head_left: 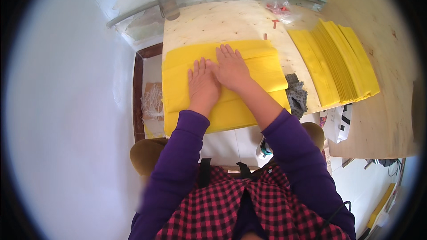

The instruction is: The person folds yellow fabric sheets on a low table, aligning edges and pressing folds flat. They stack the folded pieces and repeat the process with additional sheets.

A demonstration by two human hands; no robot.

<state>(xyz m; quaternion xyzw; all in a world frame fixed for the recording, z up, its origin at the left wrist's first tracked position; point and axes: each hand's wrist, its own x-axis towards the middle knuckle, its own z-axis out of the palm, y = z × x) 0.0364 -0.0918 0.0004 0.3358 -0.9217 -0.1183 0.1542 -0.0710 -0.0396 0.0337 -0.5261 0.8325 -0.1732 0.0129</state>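
Observation:
A yellow sheet of fabric-like material [258, 102] lies folded in wide layers on the wooden table, its near part hanging over the front edge. My left hand [204, 86] rests flat on it, fingers stretched out and pointing away from me. Just right of it, my right hand [232, 69] also lies flat on the yellow layers, a little farther off. The two hands touch at the thumbs, and neither holds anything. A fold line runs across the sheet on both sides of my hands.
A stack of folded yellow pieces [338, 64] lies at the right of the table [213, 20]. A dark grey crumpled cloth [296, 95] sits beside the sheet. At the back stand a clear bottle [167, 3] and a plastic bag [282, 11]. A white wall [66, 106] rises at left.

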